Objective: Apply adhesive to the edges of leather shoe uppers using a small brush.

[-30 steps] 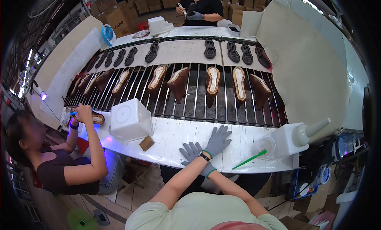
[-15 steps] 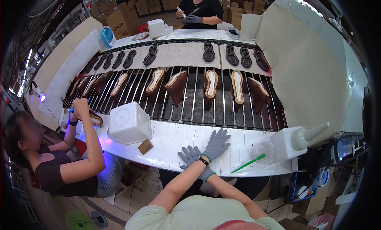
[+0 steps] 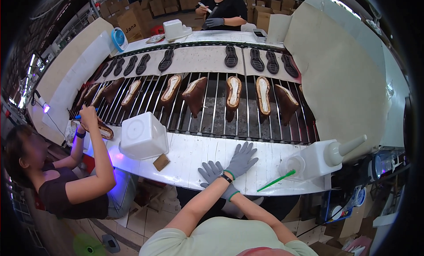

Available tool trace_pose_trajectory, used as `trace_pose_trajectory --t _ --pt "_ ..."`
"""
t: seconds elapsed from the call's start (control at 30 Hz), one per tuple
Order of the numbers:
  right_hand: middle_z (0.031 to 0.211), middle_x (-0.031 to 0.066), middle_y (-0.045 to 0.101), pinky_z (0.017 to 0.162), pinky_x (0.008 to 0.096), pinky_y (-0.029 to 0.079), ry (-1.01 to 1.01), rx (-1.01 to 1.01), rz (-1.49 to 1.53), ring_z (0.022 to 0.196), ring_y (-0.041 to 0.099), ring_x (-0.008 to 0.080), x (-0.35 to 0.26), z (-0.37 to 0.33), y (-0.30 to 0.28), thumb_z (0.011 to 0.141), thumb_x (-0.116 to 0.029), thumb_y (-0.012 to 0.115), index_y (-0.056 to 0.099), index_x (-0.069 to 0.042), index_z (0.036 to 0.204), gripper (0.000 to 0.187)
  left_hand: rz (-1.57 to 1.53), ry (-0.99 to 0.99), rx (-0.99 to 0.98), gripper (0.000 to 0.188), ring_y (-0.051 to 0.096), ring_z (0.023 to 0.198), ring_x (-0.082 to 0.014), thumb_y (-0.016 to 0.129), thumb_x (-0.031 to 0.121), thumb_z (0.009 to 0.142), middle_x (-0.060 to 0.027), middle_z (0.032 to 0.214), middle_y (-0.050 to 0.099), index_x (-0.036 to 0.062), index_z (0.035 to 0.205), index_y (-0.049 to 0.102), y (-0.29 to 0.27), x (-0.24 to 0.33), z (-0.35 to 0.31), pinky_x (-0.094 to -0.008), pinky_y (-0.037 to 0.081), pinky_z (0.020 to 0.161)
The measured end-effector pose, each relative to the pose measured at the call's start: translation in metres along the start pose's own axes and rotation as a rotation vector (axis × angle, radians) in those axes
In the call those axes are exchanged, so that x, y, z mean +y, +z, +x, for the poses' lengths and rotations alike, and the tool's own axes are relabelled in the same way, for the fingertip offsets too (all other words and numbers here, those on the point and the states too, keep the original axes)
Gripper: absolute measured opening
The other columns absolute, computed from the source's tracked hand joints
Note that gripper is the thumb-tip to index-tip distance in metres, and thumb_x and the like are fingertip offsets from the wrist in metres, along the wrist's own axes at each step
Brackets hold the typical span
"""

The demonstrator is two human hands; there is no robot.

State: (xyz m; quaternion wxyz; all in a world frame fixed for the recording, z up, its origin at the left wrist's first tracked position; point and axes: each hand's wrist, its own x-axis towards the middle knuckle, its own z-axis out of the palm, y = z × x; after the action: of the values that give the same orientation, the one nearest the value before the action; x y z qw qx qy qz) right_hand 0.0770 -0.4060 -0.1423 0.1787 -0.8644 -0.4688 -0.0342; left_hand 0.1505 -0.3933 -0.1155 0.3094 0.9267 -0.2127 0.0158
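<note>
My forearms cross at the wrists over the white worktop (image 3: 190,152). My left hand (image 3: 240,160), in a grey glove with a dark band at the wrist, lies on the right side, fingers spread on the worktop. Under that wrist passes my right arm; my right hand (image 3: 213,173), also grey-gloved, rests to the left with fingers apart. Neither holds anything. Right of them are a clear cup (image 3: 294,165) and a green-handled brush (image 3: 276,182). Beyond the worktop, brown shoe uppers (image 3: 233,92) sit bottom-up on a rack of metal rods (image 3: 215,110).
Black soles (image 3: 231,56) line a pale strip beyond the rods. A white jug (image 3: 316,161) lies at right; a white container (image 3: 143,136) and small brown block (image 3: 161,162) stand left. One person (image 3: 75,181) works at left with a shoe, another (image 3: 225,11) across holds a sole.
The shoe uppers and soles have shifted slightly left. Across the table, the person's hands and the sole have moved a little. My hands stay crossed in nearly the same place.
</note>
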Motion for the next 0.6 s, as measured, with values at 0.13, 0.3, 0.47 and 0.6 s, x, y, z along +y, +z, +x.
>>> trace_pose_trajectory --t 0.13,0.3,0.47,0.6 --pt "0.153 0.0138 0.03 0.116 0.0541 0.016 0.005 -0.06 -0.011 0.142 0.025 0.0361 -0.003 0.002 -0.006 0.096 -0.048 0.042 0.034 -0.015 0.148 0.062 0.11 0.055 0.035 0.058 0.024 0.142 -0.0358 0.046 0.046 0.096 -0.0176 0.151 0.033 0.0085 0.141 0.045 0.006 -0.003 -0.002 -0.0503 0.013 0.117" --pt "0.152 0.0139 0.031 0.116 0.054 0.016 0.008 -0.036 -0.005 0.142 0.026 0.0361 -0.002 0.0 -0.005 0.096 -0.048 0.041 0.034 -0.015 0.147 0.061 0.069 0.017 0.016 0.061 0.023 0.143 -0.0346 0.046 0.046 0.095 -0.0178 0.151 0.033 0.0082 0.143 0.041 0.008 -0.003 -0.001 -0.049 0.012 0.117" --pt "0.152 0.013 0.031 0.117 0.0527 0.016 -0.017 -0.041 -0.031 0.142 0.026 0.0346 0.0 0.0 -0.006 0.097 -0.047 0.041 0.035 -0.015 0.147 0.06 -0.995 -0.358 0.472 0.063 0.045 0.132 -0.0271 0.045 0.037 0.1 -0.0161 0.148 0.039 0.0033 0.149 0.024 0.012 -0.005 0.01 -0.0404 0.027 0.113" --pt "0.149 0.0118 0.037 0.117 0.0511 0.018 0.155 0.062 0.726 0.141 0.028 0.0332 0.008 -0.011 -0.004 0.094 -0.038 0.048 0.04 -0.012 0.143 0.056 -1.775 -0.718 0.941 0.067 0.053 0.12 -0.0285 0.047 0.046 0.098 -0.0155 0.145 0.042 0.0053 0.147 0.025 -0.044 -0.025 0.02 -0.0401 0.042 0.099"
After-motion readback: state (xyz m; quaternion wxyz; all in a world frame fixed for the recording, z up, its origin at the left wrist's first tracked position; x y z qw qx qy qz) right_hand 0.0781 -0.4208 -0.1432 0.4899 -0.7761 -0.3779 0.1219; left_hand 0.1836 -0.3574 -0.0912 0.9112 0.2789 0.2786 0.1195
